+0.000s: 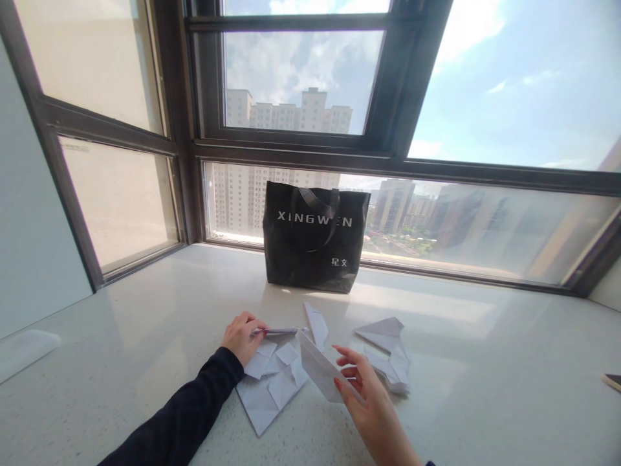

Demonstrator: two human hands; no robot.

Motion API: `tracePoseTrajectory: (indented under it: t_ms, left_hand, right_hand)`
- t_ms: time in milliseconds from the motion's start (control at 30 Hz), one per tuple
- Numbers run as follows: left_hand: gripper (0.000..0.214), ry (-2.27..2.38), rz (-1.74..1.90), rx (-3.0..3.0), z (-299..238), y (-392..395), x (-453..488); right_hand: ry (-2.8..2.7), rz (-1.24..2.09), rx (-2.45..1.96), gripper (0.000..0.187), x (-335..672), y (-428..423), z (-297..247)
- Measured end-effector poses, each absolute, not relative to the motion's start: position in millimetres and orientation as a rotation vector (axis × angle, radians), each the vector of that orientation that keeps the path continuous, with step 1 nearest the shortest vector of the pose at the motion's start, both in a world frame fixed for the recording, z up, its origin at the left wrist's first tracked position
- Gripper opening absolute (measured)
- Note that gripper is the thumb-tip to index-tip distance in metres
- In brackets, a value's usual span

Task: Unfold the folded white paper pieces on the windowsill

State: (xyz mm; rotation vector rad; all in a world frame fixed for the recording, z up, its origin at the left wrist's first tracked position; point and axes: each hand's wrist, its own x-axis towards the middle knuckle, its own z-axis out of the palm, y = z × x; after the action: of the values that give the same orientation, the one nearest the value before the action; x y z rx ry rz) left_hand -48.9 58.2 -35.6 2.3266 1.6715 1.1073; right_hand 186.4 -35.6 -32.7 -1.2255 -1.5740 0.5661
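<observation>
My left hand (242,338), in a dark sleeve, is closed in a pinch on a folded white paper piece (279,331) held just above the counter. My right hand (369,395) grips a folded white paper (317,369) by its lower edge, fingers curled round it. Under and between both hands lies a heap of folded white paper sheets (272,391). A slim paper shape (316,323) stands up behind them.
A black tote bag (315,236) printed XINGWEN stands at the window on the pale stone counter (145,323). More folded white papers (385,353) lie to the right. A dark object's corner (613,380) shows at the right edge.
</observation>
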Motion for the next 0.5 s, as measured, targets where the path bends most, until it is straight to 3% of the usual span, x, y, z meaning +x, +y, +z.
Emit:
tracePoseTrajectory:
  t_ms: [233, 500]
  left_hand:
    - [0.019, 1.603, 1.589, 1.980, -9, 48, -49]
    - [0.035, 1.039, 1.446, 1.047, -5, 24, -17]
  right_hand:
    - [-1.617, 0.569, -1.213, 0.036, 186, -36, -34]
    - [-1.619, 0.457, -1.283, 0.031, 185, -36, -32]
